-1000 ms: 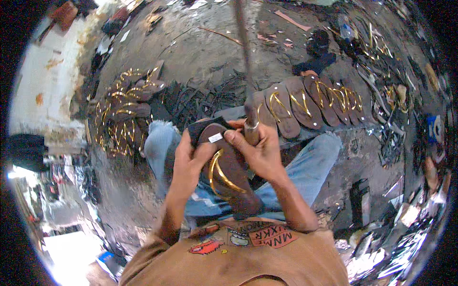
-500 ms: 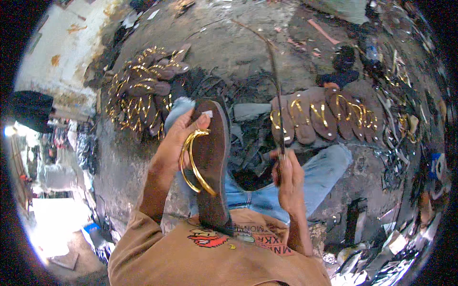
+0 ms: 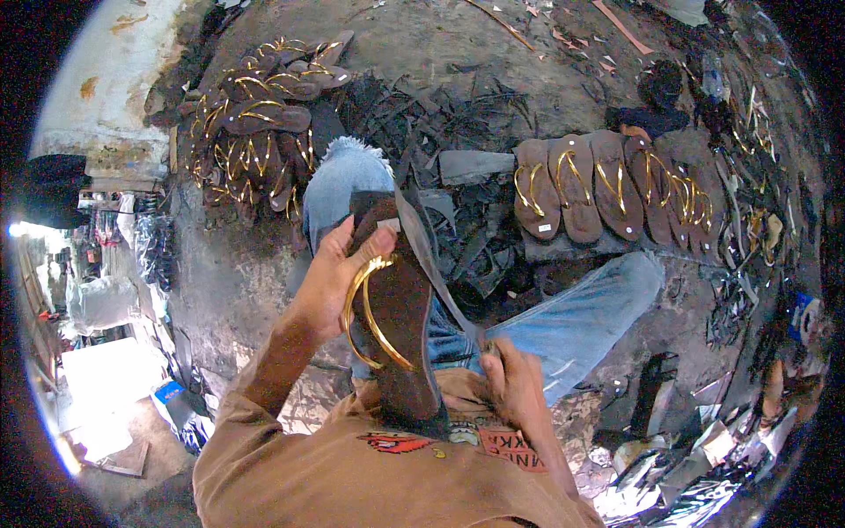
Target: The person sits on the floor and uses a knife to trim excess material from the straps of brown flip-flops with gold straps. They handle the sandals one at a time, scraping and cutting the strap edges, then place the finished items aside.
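Note:
My left hand (image 3: 339,273) grips a brown sandal (image 3: 396,299) with gold straps by its edge, the thumb on top next to a small pale label. The sandal stands lengthwise between my torso and my knee, and a dark sheet shows along its upper end and side. My right hand (image 3: 518,383) is closed round the handle of a long, narrow grey knife (image 3: 444,295). Its blade slants up and left, lying against the sandal's right edge. Most of the handle is hidden by my fingers.
A heap of gold-strapped sandals (image 3: 264,114) lies at the far left. More sandals (image 3: 581,185) stand in a row on the right. Black offcuts (image 3: 440,114) cover the floor ahead, beside a flat grey block (image 3: 475,165). Scraps (image 3: 687,458) litter the near right.
The knife has swung from pointing up, apart from the sandal, to lying along its right edge. My right hand has come lower and slightly left. The left hand keeps its hold.

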`<state>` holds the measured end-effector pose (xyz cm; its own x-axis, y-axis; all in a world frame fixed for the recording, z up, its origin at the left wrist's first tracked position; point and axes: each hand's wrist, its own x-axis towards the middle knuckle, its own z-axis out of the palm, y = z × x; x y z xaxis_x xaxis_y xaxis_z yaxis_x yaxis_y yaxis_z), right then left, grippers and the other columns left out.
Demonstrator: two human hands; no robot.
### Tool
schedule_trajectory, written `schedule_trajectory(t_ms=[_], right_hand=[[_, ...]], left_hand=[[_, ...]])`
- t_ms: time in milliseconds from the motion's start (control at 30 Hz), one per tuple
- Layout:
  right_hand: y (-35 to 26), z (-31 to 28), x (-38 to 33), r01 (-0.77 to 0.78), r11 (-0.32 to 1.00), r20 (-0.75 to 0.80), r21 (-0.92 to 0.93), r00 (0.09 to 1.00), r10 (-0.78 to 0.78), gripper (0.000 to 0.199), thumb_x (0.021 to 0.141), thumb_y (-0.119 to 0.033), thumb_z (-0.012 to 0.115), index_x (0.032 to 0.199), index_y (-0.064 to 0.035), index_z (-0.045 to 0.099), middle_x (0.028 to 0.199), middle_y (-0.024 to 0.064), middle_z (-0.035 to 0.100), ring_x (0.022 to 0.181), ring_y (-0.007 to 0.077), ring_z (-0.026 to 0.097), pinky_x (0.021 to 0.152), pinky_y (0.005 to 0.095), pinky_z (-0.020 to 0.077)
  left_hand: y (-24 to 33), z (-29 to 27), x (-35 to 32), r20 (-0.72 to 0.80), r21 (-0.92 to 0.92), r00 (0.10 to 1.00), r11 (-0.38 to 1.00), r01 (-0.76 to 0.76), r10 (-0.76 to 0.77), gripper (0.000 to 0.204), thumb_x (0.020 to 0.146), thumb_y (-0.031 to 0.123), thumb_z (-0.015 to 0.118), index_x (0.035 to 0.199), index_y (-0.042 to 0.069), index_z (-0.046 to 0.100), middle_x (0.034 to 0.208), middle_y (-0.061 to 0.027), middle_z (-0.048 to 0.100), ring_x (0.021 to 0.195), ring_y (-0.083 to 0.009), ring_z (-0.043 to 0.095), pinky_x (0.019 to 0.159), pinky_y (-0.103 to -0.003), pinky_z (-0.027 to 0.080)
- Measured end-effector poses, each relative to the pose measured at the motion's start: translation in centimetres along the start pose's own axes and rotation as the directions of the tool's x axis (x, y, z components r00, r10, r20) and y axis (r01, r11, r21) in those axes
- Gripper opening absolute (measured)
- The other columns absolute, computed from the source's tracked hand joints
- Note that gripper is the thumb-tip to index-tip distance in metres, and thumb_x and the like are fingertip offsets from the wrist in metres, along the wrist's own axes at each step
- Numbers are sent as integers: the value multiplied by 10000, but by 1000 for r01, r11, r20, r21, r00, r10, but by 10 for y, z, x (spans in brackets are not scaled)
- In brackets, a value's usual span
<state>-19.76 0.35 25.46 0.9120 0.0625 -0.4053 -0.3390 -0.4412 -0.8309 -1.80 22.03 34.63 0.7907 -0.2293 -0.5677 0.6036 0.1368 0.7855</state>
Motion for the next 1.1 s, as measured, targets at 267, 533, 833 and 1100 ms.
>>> schedule_trajectory(t_ms=[267, 533, 833, 1100], right_hand=[[-40, -26, 99, 227, 967, -20, -116, 973, -231, 323, 992, -394, 559, 1050, -76, 554, 729, 222, 646, 724, 461, 641, 605, 544, 464], [-61, -29, 114, 229, 967, -8, -114, 973, -232, 368, 997, -440, 539, 1038, -75, 563, 720, 230, 651, 699, 470, 640, 618, 574, 480], [-88, -32, 184, 450, 881, -139, -144, 873, -468, 421, 1036, -442, 455, 956, -46, 577, 740, 251, 614, 681, 481, 582, 626, 560, 441], [-71, -68, 112, 317, 697, -233, 643, 948, -217, 419, 988, -405, 611, 1088, -2, 667, 781, 29, 664, 607, 66, 576, 551, 231, 458]], left_hand=[[8, -6, 12, -19, 47, 996, 995, 89, -88, 358, 957, 217, 700, 1251, 60, 569, 1086, -44, 678, 955, -147, 670, 835, -317, 570], [4, -4, 13, 7, 162, 1000, 987, 8, -9, 353, 981, 245, 665, 1266, 64, 563, 1092, -44, 683, 945, -144, 678, 811, -310, 576], [-3, 29, -2, 106, 317, 992, 943, -99, 68, 402, 979, 260, 667, 1297, 47, 543, 1090, -36, 669, 936, -131, 647, 820, -298, 545], [-13, 17, 16, 132, 30, 973, 980, -196, 191, 502, 986, 273, 652, 1409, 77, 465, 1187, -57, 639, 1010, -170, 651, 862, -365, 587]])
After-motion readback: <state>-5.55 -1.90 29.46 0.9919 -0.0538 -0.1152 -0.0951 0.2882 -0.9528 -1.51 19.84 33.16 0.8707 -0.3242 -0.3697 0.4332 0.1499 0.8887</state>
